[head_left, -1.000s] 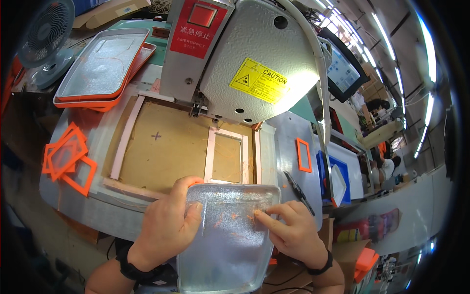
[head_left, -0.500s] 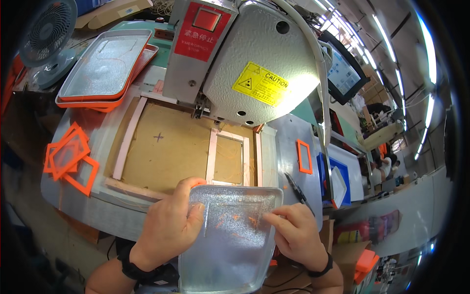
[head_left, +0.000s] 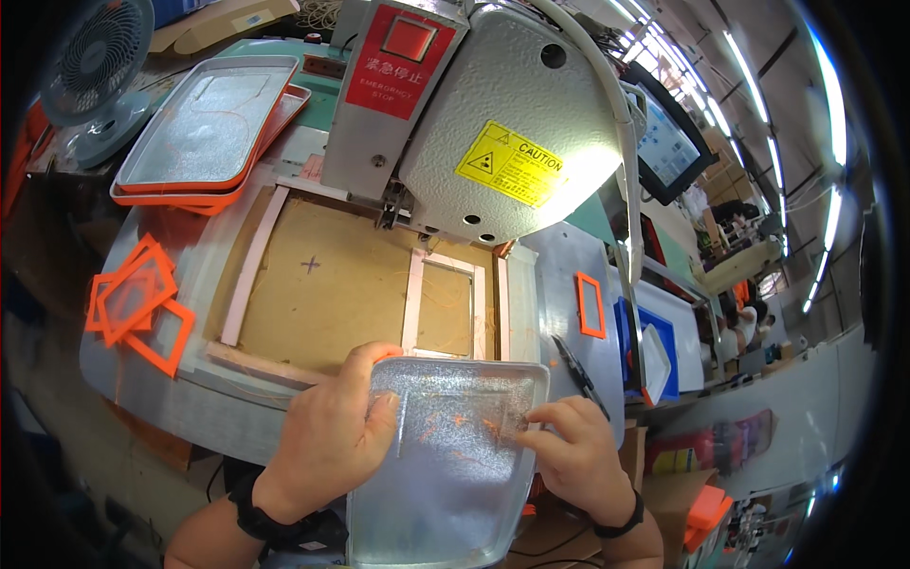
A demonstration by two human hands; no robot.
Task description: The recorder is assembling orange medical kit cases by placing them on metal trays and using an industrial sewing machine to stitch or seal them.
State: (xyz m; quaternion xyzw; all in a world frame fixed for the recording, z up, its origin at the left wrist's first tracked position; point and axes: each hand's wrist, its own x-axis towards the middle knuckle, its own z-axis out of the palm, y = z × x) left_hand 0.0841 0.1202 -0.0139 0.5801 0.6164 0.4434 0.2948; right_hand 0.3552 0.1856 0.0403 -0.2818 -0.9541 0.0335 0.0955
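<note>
The tray (head_left: 441, 484) was between the left hand (head_left: 327, 431), clasped on its left edge, thumb inside, and the right hand (head_left: 580, 450), half-curled at its right edge, its hold unclear.

The silver tray (head_left: 427, 507) looked metallic, with a glossy, finely grained inner face that threw back the light. The sewing machine head (head_left: 441, 100) had a painted coat, pebbled and rather rough, while its yellow label (head_left: 512, 165) appeared smooth. The brown board (head_left: 327, 284) looked smooth and only slightly shiny. The worktable (head_left: 156, 398) resembled metal with a dull sheen; the orange frame (head_left: 149, 359) seemed of plastic. The open carton (head_left: 223, 26) was matt cardboard.
</note>
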